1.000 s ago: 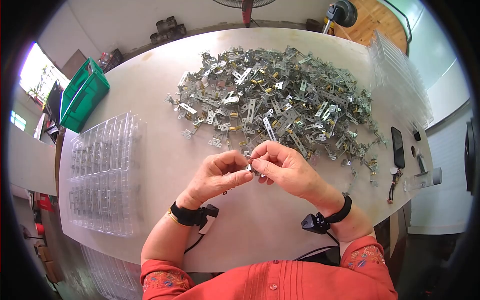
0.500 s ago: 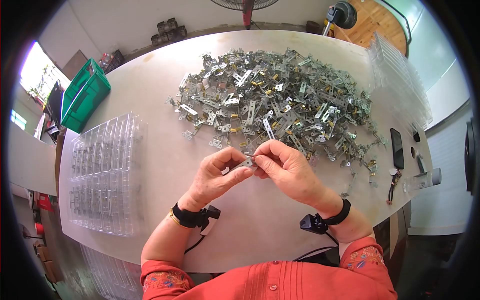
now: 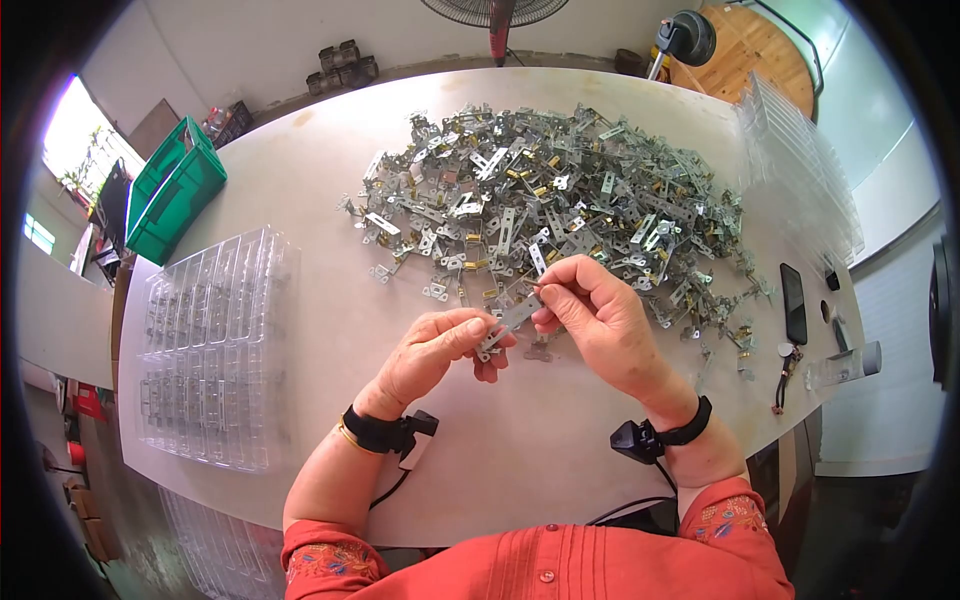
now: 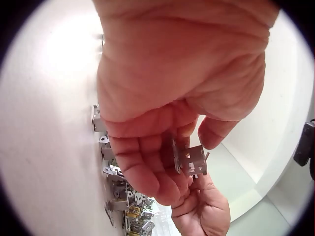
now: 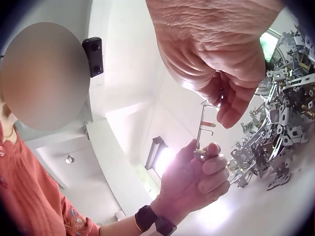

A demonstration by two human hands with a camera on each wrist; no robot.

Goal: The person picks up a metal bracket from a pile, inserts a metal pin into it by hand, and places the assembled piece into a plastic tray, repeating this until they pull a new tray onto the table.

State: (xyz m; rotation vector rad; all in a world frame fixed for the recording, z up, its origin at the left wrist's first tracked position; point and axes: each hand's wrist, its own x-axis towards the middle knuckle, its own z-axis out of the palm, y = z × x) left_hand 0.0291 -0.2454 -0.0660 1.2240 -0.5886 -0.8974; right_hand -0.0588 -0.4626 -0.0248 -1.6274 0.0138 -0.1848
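Observation:
Between the two hands is a flat metal bracket (image 3: 519,311) with holes and bent tabs, slanting up to the right in the head view. My left hand (image 3: 425,352) grips its lower end between thumb and fingers. My right hand (image 3: 608,328) pinches its upper end with thumb and forefinger. In the left wrist view the bracket's bent end (image 4: 196,160) shows beside the left fingers. Seen from the right wrist, the bracket (image 5: 199,129) is side-on, with small tabs sticking out. A big pile of similar metal brackets (image 3: 560,190) lies just beyond the hands.
Clear plastic trays (image 3: 205,350) with metal parts in their compartments stand at the left. A green crate (image 3: 178,190) is behind them. More clear trays (image 3: 800,175) are stacked at the right, near a phone (image 3: 793,303), a keyring (image 3: 787,375) and a clear bottle (image 3: 842,366) on the white table (image 3: 330,400).
The hands have drawn apart, the right moving up and to the right. The bracket, mostly hidden by fingers before, now shows along most of its length between them.

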